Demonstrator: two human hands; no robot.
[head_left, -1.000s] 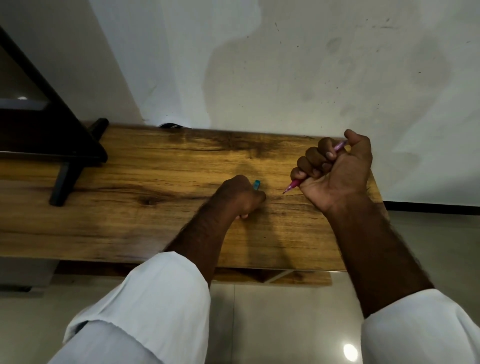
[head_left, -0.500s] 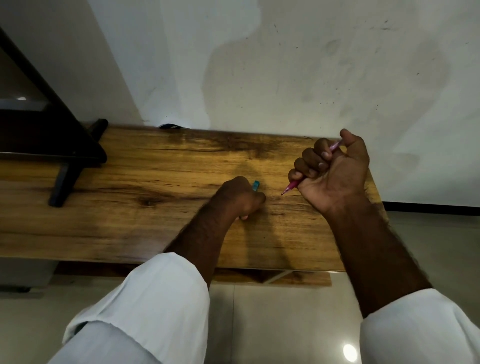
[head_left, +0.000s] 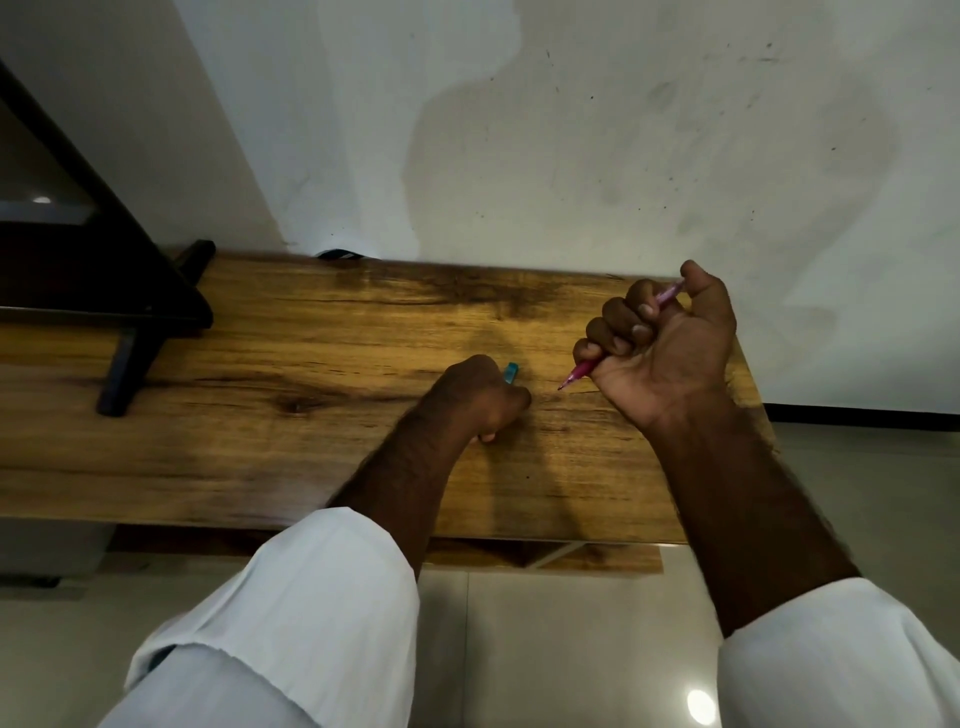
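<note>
My right hand (head_left: 670, 348) is wrapped in a fist round a pink pen (head_left: 582, 371), all four fingers curled over the barrel and the thumb standing up at the far end, where a short pink stretch of the pen shows beside it. The writing tip pokes out from under my little finger and points down and to the left, hanging just above the wooden table (head_left: 260, 426) without touching it, as far as I can tell. My left hand (head_left: 480, 397) rests knuckles-up on the table, just left of that tip, and its curled fingers grip a small teal cap (head_left: 511, 373), of which only the far end shows above the knuckles; I take it for the pen's cap, though most of it is hidden. So I judge the uncapping done: pen and cap are apart, one in each hand, with a narrow gap of bare wood between them. Nothing to write on lies near my hands, so what remains I cannot read from here. Both pieces sit toward the right end of the table, nearer its middle than its far edge by the white wall (head_left: 623, 156). A black stand (head_left: 130, 332) sits at the far left, well apart from my hands.
</note>
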